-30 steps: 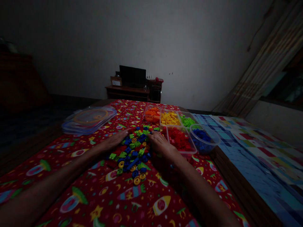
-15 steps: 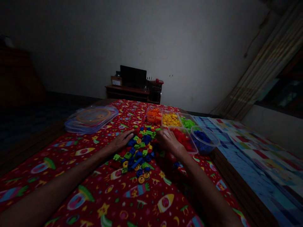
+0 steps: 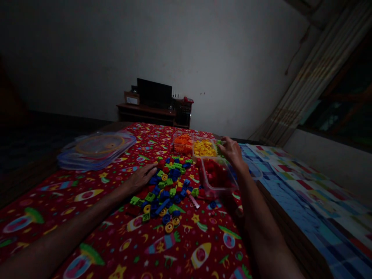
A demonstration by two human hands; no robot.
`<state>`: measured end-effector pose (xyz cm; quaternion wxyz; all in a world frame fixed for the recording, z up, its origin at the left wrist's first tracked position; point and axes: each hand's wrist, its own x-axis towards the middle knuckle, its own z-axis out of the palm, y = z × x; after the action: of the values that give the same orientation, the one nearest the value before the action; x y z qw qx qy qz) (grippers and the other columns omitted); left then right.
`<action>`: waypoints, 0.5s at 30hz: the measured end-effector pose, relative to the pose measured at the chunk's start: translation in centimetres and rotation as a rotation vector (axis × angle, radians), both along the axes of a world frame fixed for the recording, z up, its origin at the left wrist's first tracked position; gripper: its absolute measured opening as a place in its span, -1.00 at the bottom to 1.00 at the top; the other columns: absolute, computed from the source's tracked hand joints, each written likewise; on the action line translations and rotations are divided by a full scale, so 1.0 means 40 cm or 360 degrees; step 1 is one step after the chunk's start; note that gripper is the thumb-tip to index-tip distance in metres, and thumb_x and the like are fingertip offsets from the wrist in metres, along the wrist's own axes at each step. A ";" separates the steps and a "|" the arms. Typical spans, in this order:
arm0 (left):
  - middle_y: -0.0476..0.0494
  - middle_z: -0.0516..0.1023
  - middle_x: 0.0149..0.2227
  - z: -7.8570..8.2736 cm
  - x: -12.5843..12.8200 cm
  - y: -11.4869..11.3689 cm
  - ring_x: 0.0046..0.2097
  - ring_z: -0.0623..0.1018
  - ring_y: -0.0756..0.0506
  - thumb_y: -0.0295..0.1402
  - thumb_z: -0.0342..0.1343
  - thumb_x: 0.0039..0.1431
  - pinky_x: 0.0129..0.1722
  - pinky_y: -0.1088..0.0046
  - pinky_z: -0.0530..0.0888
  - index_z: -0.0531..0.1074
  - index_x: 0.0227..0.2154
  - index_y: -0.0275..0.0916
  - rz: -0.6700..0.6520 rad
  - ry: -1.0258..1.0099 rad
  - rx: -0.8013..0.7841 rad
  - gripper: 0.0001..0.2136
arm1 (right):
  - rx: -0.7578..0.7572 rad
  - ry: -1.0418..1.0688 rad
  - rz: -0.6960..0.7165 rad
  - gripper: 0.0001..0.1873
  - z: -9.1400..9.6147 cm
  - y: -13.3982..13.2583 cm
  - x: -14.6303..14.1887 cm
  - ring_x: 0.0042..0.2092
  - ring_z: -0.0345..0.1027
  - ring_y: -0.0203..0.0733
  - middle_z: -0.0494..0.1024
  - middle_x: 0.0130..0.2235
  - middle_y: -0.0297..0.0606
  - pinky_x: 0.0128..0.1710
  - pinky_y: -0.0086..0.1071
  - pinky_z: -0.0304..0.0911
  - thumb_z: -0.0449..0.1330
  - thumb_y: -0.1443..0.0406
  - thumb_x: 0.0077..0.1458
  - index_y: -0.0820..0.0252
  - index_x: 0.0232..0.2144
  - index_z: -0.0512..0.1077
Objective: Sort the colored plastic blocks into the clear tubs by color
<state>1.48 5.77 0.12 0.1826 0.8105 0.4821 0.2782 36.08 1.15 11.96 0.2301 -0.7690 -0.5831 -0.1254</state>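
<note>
A pile of mixed toy bricks, blue, green, red and yellow, lies on the red patterned cloth. My left hand rests flat on the cloth at the pile's left edge, fingers stretched out. My right hand is raised over the far containers, above the tub of green bricks, with its fingers curled; what they hold is too dark to make out. Beside it stand the tubs of yellow bricks, orange bricks and red bricks.
A stack of clear lids lies at the left on the cloth. A blue checked mat runs along the right side. A low cabinet with a dark screen stands against the far wall. A curtain hangs at the right.
My right hand has left the pile and moved up and right, past the red tub to above the green tub. My left hand stayed at the pile's left edge.
</note>
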 end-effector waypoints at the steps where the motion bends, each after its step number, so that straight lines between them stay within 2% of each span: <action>1: -0.28 0.47 0.09 -0.003 0.000 0.003 0.10 0.45 -0.27 0.11 -0.28 0.11 0.12 0.20 0.36 0.43 0.03 -0.34 -0.0005 -0.0005 0.0005 -0.29 | -0.0044 -0.0022 -0.0107 -0.61 0.013 0.019 0.026 -0.09 0.43 -0.03 0.56 -0.10 -0.06 -0.19 -0.32 0.24 0.09 0.22 0.13 0.18 0.00 0.39; 4: -0.32 0.49 0.07 -0.008 0.000 0.007 0.08 0.47 -0.28 0.12 -0.29 0.10 0.11 0.18 0.37 0.44 0.00 -0.36 -0.0006 -0.0026 0.0024 -0.29 | -0.0235 -0.0085 -0.0298 -0.61 0.038 0.077 0.089 -0.01 0.40 0.04 0.50 0.00 0.00 -0.14 -0.28 0.28 0.10 0.25 0.11 0.20 -0.01 0.43; 6: -0.31 0.51 0.04 -0.007 0.001 0.005 0.05 0.49 -0.27 0.12 -0.29 0.10 0.09 0.18 0.39 0.46 -0.02 -0.34 0.0006 -0.0033 0.0031 -0.29 | -0.0356 -0.0166 -0.0297 -0.59 0.041 0.110 0.119 0.03 0.37 0.04 0.47 0.03 0.05 -0.12 -0.28 0.28 0.10 0.26 0.12 0.25 0.02 0.42; 10: -0.31 0.51 0.04 0.000 0.002 -0.003 0.05 0.50 -0.26 0.14 -0.30 0.09 0.09 0.23 0.40 0.46 -0.02 -0.35 0.0019 -0.0025 -0.0002 -0.27 | -0.0613 -0.0354 -0.0083 -0.63 0.029 0.153 0.156 0.03 0.39 -0.04 0.50 0.02 0.00 -0.10 -0.34 0.27 0.09 0.30 0.13 0.21 -0.02 0.47; 13: -0.30 0.51 0.04 0.003 0.001 -0.005 0.05 0.50 -0.25 0.13 -0.29 0.09 0.10 0.25 0.39 0.47 -0.02 -0.34 0.0005 -0.0033 -0.0018 -0.28 | -0.0728 -0.0410 0.0057 -0.68 0.007 0.171 0.168 0.00 0.41 -0.09 0.53 -0.02 -0.13 -0.11 -0.41 0.26 0.19 0.31 0.04 0.12 -0.11 0.53; 15: -0.28 0.52 0.04 0.001 -0.001 -0.004 0.05 0.50 -0.24 0.12 -0.28 0.10 0.09 0.24 0.39 0.47 -0.03 -0.32 0.0006 -0.0040 -0.0008 -0.31 | -0.0773 -0.0454 0.0137 -0.62 -0.014 0.184 0.171 0.00 0.40 -0.12 0.53 -0.01 -0.17 -0.10 -0.44 0.25 0.25 0.32 -0.02 0.08 -0.09 0.52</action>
<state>1.46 5.63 0.15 0.1903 0.8055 0.4821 0.2875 42.93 8.52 11.41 -0.0402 -0.7506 -0.6548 -0.0791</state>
